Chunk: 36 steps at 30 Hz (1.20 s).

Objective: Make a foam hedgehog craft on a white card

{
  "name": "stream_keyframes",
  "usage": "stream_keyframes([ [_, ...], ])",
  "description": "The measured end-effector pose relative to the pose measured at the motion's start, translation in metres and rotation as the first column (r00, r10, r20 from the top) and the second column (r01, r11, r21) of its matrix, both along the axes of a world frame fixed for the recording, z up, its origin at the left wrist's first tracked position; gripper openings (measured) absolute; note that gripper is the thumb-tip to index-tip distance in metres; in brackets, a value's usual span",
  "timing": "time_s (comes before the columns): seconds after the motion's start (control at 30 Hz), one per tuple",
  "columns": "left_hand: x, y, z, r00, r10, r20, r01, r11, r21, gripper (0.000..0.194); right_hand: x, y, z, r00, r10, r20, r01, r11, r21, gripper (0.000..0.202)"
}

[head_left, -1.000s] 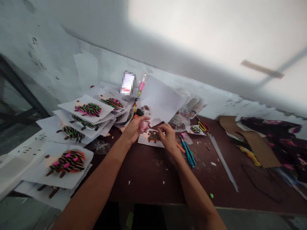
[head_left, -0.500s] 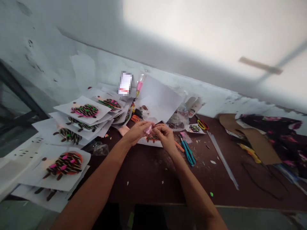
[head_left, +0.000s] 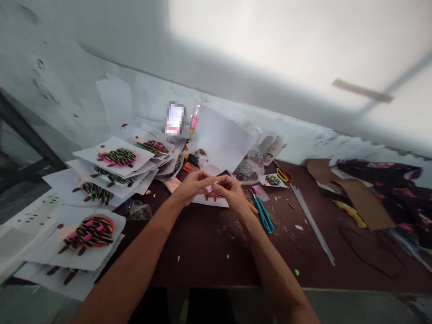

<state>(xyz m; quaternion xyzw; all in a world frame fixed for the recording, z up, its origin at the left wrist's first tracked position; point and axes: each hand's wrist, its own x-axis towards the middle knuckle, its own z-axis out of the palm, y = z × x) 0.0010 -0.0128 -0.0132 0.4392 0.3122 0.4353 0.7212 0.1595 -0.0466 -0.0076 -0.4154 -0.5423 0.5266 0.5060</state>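
Both hands meet over the middle of the dark table, fingertips together. My left hand (head_left: pixel 193 186) is closed on a small pink piece (head_left: pixel 209 186). Against the same piece my right hand (head_left: pixel 231 189) pinches with thumb and forefinger. Just below the hands, partly covered by them, lies a white sheet (head_left: pixel 216 202) with an orange and brown hedgehog figure. To the right of my right hand are teal-handled scissors (head_left: pixel 265 218) and an orange stick (head_left: pixel 252 207).
Stacked hedgehog sheets (head_left: pixel 135 170) fill the left side. A phone (head_left: pixel 175 118) leans at the back. Plastic bags (head_left: pixel 249 170), red-yellow scissors (head_left: pixel 284 175), clear strips (head_left: pixel 312 225), a yellow cutter (head_left: pixel 351 213), cardboard (head_left: pixel 366 198) and dark floral cloth (head_left: pixel 401 189) lie rightward.
My fingertips have drawn closer together around the pink piece, and less of it shows. The whole view has shifted slightly.
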Motion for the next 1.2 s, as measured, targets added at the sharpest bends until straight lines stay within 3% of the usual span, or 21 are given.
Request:
stream_keyframes([
  [0.3, -0.01, 0.004, 0.0, 0.996, 0.01, -0.087, 0.006, 0.983, 0.185, 0.034, 0.007, 0.002, 0.002, 1.0, 0.015, 0.007, -0.015, 1.0, -0.02, 0.041],
  [0.47, -0.009, 0.004, 0.001, 0.988, 0.087, -0.13, -0.053, 0.969, 0.241, 0.031, 0.008, 0.003, -0.002, 0.999, -0.025, -0.03, 0.024, 0.999, -0.029, 0.039],
  [0.63, -0.01, 0.003, 0.003, 0.978, -0.026, -0.206, 0.074, 0.971, 0.228, 0.032, 0.009, 0.003, -0.001, 0.997, -0.019, -0.07, 0.015, 0.998, -0.064, 0.039],
  [0.93, 0.002, 0.0, -0.003, 0.999, 0.045, 0.01, -0.046, 0.988, 0.145, 0.034, 0.008, 0.008, -0.005, 0.988, -0.121, -0.096, 0.122, 0.993, -0.005, 0.042],
  [1.1, 0.001, -0.001, -0.002, 0.99, 0.029, 0.135, -0.035, 0.998, 0.047, 0.035, 0.008, 0.006, -0.007, 0.993, -0.085, -0.08, 0.082, 0.996, -0.037, 0.045],
  [1.2, -0.002, 0.002, -0.002, 0.982, 0.1, 0.16, -0.103, 0.995, 0.011, 0.038, 0.01, 0.004, -0.003, 0.991, -0.133, -0.027, 0.132, 0.991, -0.021, 0.045],
])
